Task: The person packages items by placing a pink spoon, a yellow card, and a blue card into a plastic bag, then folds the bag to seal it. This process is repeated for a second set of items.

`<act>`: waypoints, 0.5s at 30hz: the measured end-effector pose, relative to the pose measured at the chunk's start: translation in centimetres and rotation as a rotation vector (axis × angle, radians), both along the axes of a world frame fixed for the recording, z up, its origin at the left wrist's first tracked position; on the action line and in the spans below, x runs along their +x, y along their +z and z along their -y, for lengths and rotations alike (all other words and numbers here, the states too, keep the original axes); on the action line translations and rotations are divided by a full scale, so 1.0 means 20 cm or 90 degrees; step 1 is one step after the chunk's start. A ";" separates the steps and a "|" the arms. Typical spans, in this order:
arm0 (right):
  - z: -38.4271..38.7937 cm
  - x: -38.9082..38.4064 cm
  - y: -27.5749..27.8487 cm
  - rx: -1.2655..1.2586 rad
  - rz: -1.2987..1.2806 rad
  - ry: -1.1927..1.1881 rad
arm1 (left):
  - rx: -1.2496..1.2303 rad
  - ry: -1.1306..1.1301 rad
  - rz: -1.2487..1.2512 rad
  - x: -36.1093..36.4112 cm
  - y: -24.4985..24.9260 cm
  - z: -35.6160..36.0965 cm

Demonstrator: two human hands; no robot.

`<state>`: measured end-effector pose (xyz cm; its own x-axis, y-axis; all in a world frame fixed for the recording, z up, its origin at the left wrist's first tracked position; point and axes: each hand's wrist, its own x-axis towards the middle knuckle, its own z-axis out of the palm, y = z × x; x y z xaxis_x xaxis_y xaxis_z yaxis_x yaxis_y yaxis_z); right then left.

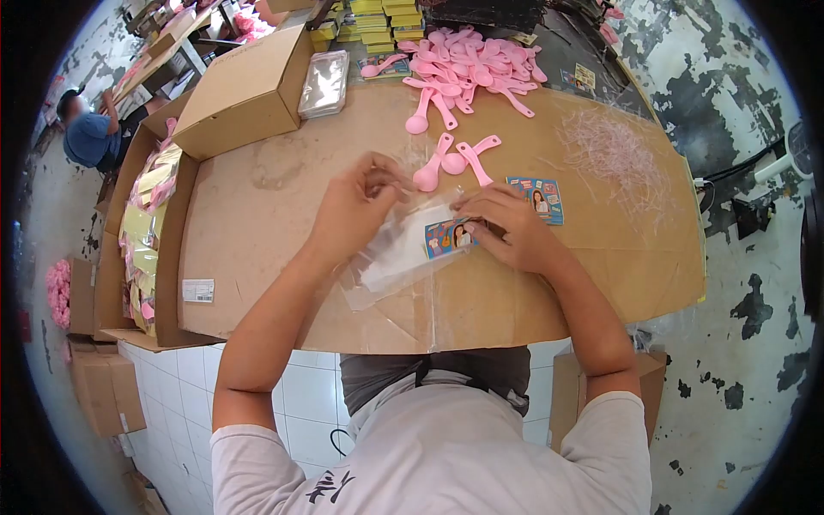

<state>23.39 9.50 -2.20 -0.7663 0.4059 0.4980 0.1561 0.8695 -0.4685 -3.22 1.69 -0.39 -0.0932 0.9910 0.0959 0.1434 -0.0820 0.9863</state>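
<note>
My right hand (508,227) is closed on a small blue printed card (445,239), its fingertips over the card's right end. Beneath the card lies a clear plastic bag (378,276) with a whitish sheet-like area. My left hand (365,203) is curled above the upper left of the bag, thumb and fingers drawn together and slightly blurred; what they hold, if anything, cannot be made out. Another printed card (547,202) lies just beyond my right hand. In front of my hands are a few pink plastic scoops (433,163), two of them crossed.
A heap of pink scoops (472,64) lies at the table's back. Clear thin strips (614,154) are piled at right. A closed carton (245,90), stacked clear bags (324,84) and an open box of packed pieces (146,236) stand left. A person (90,133) sits far left.
</note>
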 end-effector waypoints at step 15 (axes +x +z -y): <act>-0.01 -0.01 0.02 -0.489 -0.246 -0.153 | -0.074 -0.141 0.203 0.05 0.08 0.04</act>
